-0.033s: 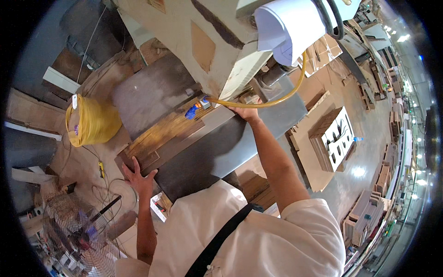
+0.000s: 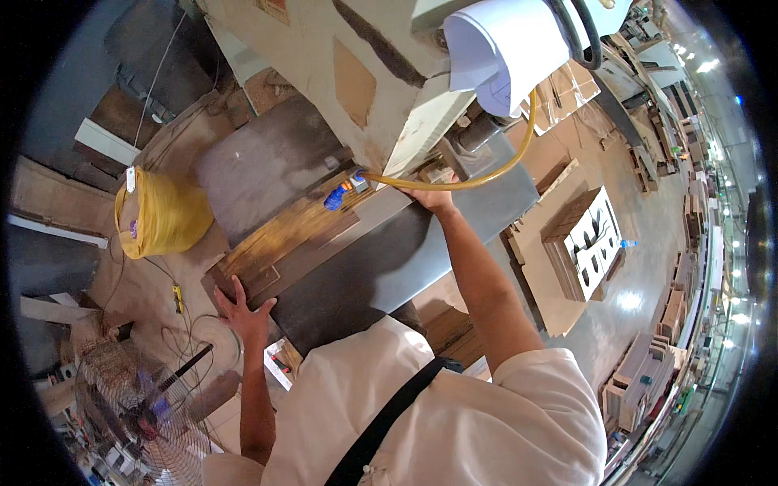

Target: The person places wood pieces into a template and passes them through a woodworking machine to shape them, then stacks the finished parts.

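My left hand (image 2: 247, 317) lies at the near left end of a narrow brown board (image 2: 312, 253), its fingers spread and touching the board's end. The board runs along a dark flat machine table (image 2: 356, 271), next to a worn yellowish wooden strip (image 2: 267, 243). My right hand (image 2: 433, 198) reaches to the far right part of the board, beside the base of the pale machine body (image 2: 405, 130). The machine and a yellow hose (image 2: 486, 183) partly cover its fingers, so their grip is unclear. A blue nozzle (image 2: 334, 198) at the hose's end points over the wooden strip.
A yellow sack (image 2: 166, 212) stands on the floor at left. A wire-cage fan (image 2: 146, 421) is at lower left, with cables (image 2: 190, 324) nearby. Rolled white paper (image 2: 510, 53) sits on the machine. To the right, a stack of cut panels (image 2: 585, 243) rests on brown sheets (image 2: 531, 283).
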